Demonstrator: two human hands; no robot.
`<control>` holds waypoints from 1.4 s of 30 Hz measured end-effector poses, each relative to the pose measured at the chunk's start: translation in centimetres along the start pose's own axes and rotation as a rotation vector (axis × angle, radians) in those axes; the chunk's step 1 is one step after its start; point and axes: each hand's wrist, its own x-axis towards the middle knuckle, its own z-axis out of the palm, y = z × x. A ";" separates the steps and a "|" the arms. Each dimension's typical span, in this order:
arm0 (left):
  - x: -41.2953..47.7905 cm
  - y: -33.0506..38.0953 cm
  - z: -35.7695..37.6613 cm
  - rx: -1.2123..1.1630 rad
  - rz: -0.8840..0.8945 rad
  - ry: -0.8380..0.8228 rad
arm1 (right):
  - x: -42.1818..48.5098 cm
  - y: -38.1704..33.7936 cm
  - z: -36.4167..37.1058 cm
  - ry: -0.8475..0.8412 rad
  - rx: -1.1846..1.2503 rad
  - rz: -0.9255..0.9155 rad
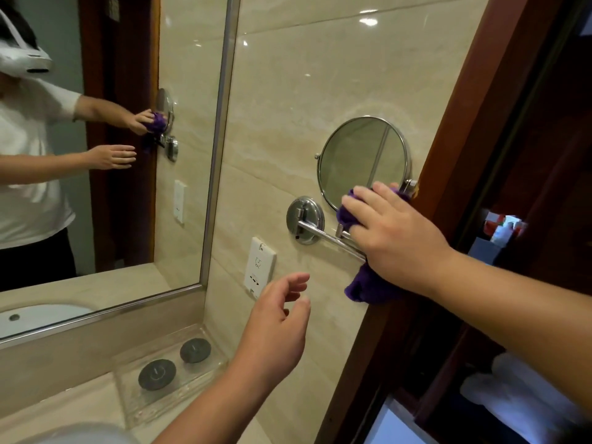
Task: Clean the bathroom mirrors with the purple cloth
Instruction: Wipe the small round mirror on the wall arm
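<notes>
A small round mirror (pixel 362 158) on a chrome swing arm (pixel 323 237) is fixed to the beige tiled wall at the right. My right hand (pixel 394 235) grips a purple cloth (pixel 368 286) and presses it against the lower right rim of that mirror; part of the cloth hangs below my wrist. My left hand (pixel 278 318) hovers lower down in front of the wall, fingers loosely curled, holding nothing. A large framed wall mirror (pixel 112 139) fills the left side and reflects both my arms and the cloth.
A white wall socket (pixel 259 267) sits below the chrome mount. On the stone counter lies a clear tray (pixel 128 395) with two dark round discs. A sink edge (pixel 80 435) shows at the bottom left. A dark wooden door frame (pixel 455 123) runs along the right.
</notes>
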 end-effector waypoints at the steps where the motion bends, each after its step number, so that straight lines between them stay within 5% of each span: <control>1: 0.2 0.2 0.2 -0.014 -0.001 0.005 | 0.9 0.1 -0.1 -0.017 -0.042 0.046; 5: 0.7 0.6 1.1 -0.031 0.011 -0.001 | 3.5 -0.1 0.8 -0.122 -0.070 0.145; 13: 0.6 0.4 0.6 -0.032 -0.024 0.007 | 8.6 0.3 3.2 -0.205 -0.126 0.030; 21: 0.8 0.5 -1.3 -0.022 -0.038 0.057 | 12.5 4.5 -0.5 -0.183 -0.125 0.300; 35: -0.4 2.1 -3.0 0.010 -0.016 0.082 | 8.0 1.6 0.7 -0.333 0.039 -0.179; 42: -1.6 2.3 -3.6 0.009 -0.044 0.095 | 10.4 4.8 -1.4 -0.227 -0.001 0.223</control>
